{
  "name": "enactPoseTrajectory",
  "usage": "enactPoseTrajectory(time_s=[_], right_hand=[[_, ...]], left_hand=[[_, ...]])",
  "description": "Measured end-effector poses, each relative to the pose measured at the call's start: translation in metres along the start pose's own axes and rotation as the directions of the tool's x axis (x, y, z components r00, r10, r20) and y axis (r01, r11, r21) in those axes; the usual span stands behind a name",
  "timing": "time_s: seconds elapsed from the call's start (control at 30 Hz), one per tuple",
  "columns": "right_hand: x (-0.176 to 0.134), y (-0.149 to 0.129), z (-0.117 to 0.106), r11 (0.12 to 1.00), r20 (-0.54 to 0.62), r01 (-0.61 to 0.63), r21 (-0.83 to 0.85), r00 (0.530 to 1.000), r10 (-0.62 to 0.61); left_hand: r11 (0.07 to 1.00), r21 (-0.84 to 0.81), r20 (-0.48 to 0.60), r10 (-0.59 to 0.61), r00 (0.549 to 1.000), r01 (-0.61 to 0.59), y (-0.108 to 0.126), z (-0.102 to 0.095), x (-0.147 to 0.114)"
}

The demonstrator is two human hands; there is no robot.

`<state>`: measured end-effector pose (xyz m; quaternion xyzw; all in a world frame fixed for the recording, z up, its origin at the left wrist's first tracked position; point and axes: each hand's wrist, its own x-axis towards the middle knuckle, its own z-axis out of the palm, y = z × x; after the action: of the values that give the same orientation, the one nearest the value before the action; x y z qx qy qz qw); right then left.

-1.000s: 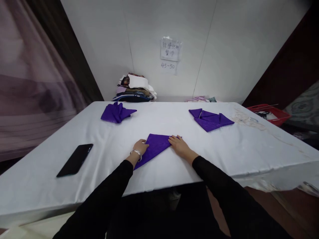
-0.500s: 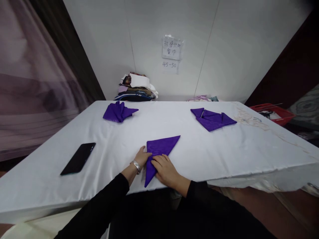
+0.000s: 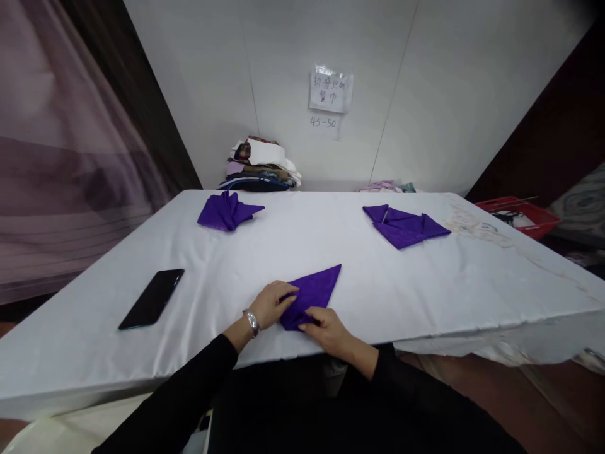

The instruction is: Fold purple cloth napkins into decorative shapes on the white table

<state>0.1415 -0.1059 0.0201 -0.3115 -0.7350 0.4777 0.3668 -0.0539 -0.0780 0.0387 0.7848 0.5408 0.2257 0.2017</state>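
A purple cloth napkin [image 3: 314, 290] lies folded in front of me, one point reaching to the far right. Its near tip is turned in, leaving a short, blunt near edge. My left hand [image 3: 271, 304], with a silver bracelet at the wrist, grips the left edge, thumb and fingers close together on the cloth. Against the near edge, my right hand [image 3: 328, 329] is closed in a pinch on the turned-in fold. Part of the fold is hidden under my fingers.
A purple napkin folded into a fan shape [image 3: 224, 212] sits back left, and another folded purple napkin [image 3: 401, 228] back right. A black phone [image 3: 152, 299] lies left on the white tablecloth [image 3: 425, 290]. Beyond are a clothes stack [image 3: 262, 165] and a red basket [image 3: 539, 221].
The napkin's near tip, which pointed toward me, has been folded up and in. My right hand has shifted nearer to me and now pinches there; the left still holds the left side.
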Motion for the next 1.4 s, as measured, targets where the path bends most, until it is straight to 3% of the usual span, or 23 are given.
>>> enactPoseTrajectory(time_s=[0.07, 0.17, 0.33, 0.47, 0.57, 0.77, 0.93, 1.2, 1.4], right_hand=[[0.002, -0.002, -0.008, 0.978, -0.044, -0.114, 0.177, 0.991, 0.124], [0.011, -0.001, -0.027, 0.905, -0.147, -0.182, 0.384, 0.956, 0.254], [0.023, 0.003, -0.053, 0.84, -0.247, -0.232, 0.49, 0.887, 0.389], [0.02, 0.001, -0.051, 0.846, -0.173, -0.246, 0.474, 0.916, 0.363], [0.018, 0.0, -0.051, 0.843, -0.128, -0.263, 0.469, 0.924, 0.36], [0.036, 0.011, -0.07, 0.85, -0.175, -0.297, 0.434, 0.898, 0.403], [0.056, 0.029, -0.081, 0.862, -0.243, -0.36, 0.357, 0.855, 0.458], [0.074, 0.063, -0.087, 0.928, -0.356, -0.359, 0.102, 0.858, 0.371], [0.074, 0.079, -0.089, 0.93, -0.4, -0.367, -0.031, 0.857, 0.325]], left_hand=[[0.999, -0.028, 0.072, 0.036, 0.997, -0.034, -0.001, 0.0, 0.0], [0.999, 0.033, 0.079, 0.021, 0.997, -0.024, -0.002, -0.001, -0.001], [0.982, 0.165, 0.036, 0.09, 0.995, -0.095, -0.002, -0.006, -0.004], [0.978, 0.171, 0.037, 0.117, 0.992, -0.122, -0.007, -0.004, -0.012], [0.988, 0.127, -0.028, 0.087, 0.996, -0.083, -0.015, 0.002, -0.019], [0.997, -0.063, -0.154, -0.046, 0.987, 0.037, -0.018, 0.013, -0.019], [0.986, -0.082, -0.189, -0.156, 0.97, 0.143, -0.013, 0.018, -0.012], [0.989, -0.028, -0.223, -0.151, 0.963, 0.148, -0.01, 0.023, -0.013], [0.99, -0.028, -0.272, -0.144, 0.952, 0.142, -0.012, 0.024, -0.016]])
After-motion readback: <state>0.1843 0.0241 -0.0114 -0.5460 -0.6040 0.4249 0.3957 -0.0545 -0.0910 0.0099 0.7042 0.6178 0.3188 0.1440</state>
